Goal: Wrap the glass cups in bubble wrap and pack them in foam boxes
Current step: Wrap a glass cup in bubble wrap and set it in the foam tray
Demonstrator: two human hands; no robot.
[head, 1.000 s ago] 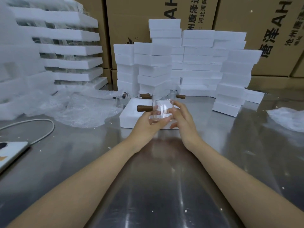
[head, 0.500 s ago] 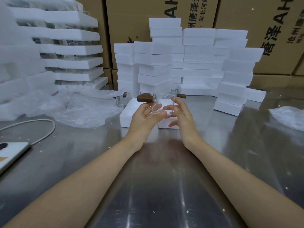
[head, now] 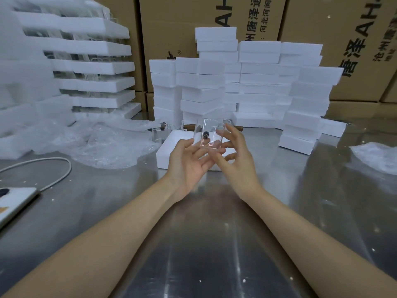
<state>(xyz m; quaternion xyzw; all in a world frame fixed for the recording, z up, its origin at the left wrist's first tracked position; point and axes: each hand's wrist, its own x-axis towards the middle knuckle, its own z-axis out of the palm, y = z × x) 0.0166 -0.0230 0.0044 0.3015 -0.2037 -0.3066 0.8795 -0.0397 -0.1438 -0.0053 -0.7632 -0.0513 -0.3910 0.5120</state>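
A clear glass cup (head: pixel 211 134) is held up between both hands above a flat white foam box (head: pixel 166 152) on the steel table. The dark end of its wooden handle (head: pixel 206 134) points toward me. My left hand (head: pixel 187 162) is palm up, with thumb and fingers holding the cup's lower left side. My right hand (head: pixel 235 157) pinches the cup's right side with curled fingers. Another glass cup (head: pixel 160 133) stands behind the box on the left, and further wooden handles (head: pixel 190 126) show behind the held cup. Loose bubble wrap (head: pixel 107 145) lies to the left.
Stacks of white foam boxes (head: pixel 260 82) line the back, with cardboard cartons (head: pixel 354 39) behind them. Foam trays holding glassware (head: pixel 96 67) are stacked at the left. A white cable (head: pixel 53 168) and a flat device (head: pixel 12 203) lie front left. More bubble wrap (head: pixel 378 157) lies at the right.
The cup has been turned in my hands: its handle pointed left before and now faces me. The cup is also a little higher.
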